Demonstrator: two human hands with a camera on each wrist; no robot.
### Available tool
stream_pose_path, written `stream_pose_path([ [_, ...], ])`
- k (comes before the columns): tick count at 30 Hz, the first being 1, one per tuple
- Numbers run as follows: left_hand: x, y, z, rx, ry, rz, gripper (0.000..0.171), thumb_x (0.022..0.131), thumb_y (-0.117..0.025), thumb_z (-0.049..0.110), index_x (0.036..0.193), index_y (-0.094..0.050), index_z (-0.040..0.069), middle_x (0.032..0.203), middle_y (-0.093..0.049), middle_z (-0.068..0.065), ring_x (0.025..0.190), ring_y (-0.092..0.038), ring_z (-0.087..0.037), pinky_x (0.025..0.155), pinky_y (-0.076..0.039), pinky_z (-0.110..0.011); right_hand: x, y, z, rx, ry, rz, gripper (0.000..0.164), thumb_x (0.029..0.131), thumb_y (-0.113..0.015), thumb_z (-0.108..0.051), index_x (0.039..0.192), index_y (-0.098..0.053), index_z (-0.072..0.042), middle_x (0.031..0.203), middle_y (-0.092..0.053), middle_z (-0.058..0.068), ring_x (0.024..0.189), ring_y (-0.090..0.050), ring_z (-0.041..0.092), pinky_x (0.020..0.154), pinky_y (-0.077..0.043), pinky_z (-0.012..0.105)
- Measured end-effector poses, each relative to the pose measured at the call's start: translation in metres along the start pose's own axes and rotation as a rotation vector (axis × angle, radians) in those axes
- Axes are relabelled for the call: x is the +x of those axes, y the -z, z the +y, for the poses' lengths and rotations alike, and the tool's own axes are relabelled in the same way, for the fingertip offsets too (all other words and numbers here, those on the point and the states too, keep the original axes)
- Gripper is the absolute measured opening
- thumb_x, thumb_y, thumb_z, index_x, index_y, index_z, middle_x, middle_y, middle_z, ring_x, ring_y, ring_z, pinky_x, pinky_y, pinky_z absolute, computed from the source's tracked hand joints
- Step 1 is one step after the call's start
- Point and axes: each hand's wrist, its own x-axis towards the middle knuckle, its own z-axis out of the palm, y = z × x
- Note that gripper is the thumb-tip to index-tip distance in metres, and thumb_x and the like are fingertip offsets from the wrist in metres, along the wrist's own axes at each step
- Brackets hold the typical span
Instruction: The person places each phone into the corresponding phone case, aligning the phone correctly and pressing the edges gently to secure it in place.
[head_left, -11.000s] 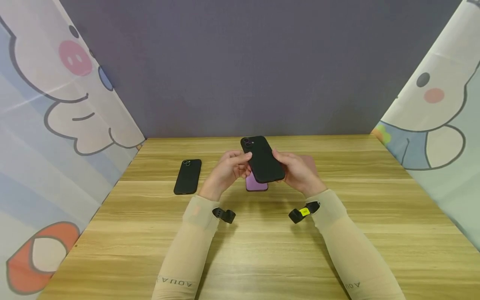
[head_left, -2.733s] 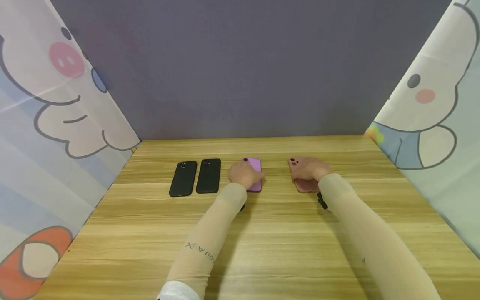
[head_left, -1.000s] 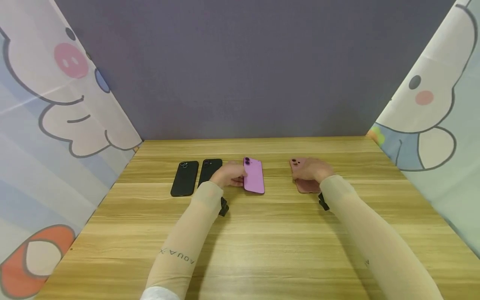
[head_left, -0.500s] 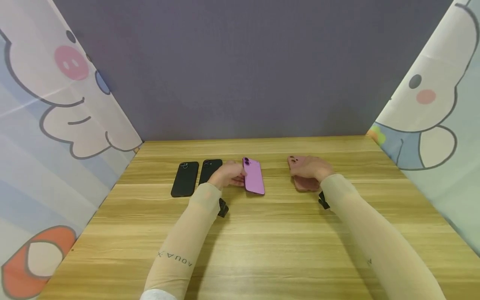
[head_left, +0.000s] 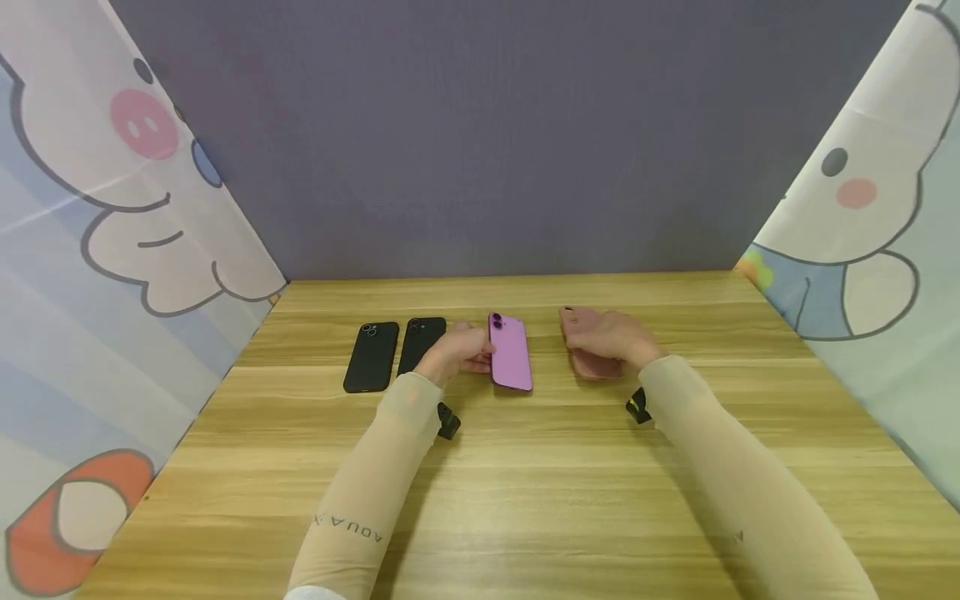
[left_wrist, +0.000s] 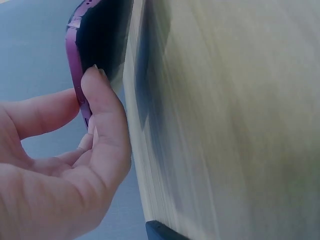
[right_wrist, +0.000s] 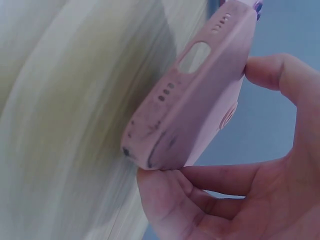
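Observation:
My left hand [head_left: 459,350] pinches the left edge of a purple phone [head_left: 511,358], back up with its camera at the top left. In the left wrist view, thumb and fingers grip the purple frame of the phone [left_wrist: 75,60], its dark screen side tilted up from the wood. My right hand [head_left: 618,338] holds a pink phone case [head_left: 596,367] by its long sides, right of the purple phone. Its bottom end, with a port cutout and small holes, shows in the right wrist view, where the case [right_wrist: 200,105] is tilted over the table.
Two black phone-shaped pieces with camera openings lie side by side at the left: an outer black piece [head_left: 371,358] and an inner black piece [head_left: 422,340], partly behind my left hand. A grey panel [head_left: 495,150] stands along the back of the wooden table [head_left: 510,500].
The black piece held earlier now lies beside the other one. My left hand has taken the purple phone's left edge. My right hand has lifted the pink case and brought it left.

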Motion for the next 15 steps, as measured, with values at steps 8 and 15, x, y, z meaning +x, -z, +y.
stream_pose_path([
  [8, -0.002, -0.003, 0.0, -0.071, -0.043, -0.009, 0.007, 0.087, -0.052, -0.003, 0.093, -0.055, -0.005, 0.079, -0.055, -0.011, 0.066, -0.056, -0.02, 0.067, -0.055, -0.031, -0.008, -0.007, -0.009, 0.134, -0.021, -0.011, 0.068, 0.078, -0.061, -0.062, 0.107, -0.059, -0.001, 0.098, -0.061, 0.014, 0.08, -0.058, 0.022, 0.061, -0.047, 0.03],
  [15, -0.007, -0.003, 0.0, -0.095, -0.077, -0.014, 0.012, 0.088, -0.053, -0.001, 0.097, -0.059, -0.007, 0.081, -0.055, -0.011, 0.067, -0.054, -0.019, 0.075, -0.054, -0.036, -0.012, -0.008, -0.016, 0.201, -0.006, -0.013, 0.066, 0.08, -0.06, -0.058, 0.107, -0.057, 0.002, 0.097, -0.061, 0.014, 0.083, -0.056, 0.023, 0.066, -0.048, 0.031],
])
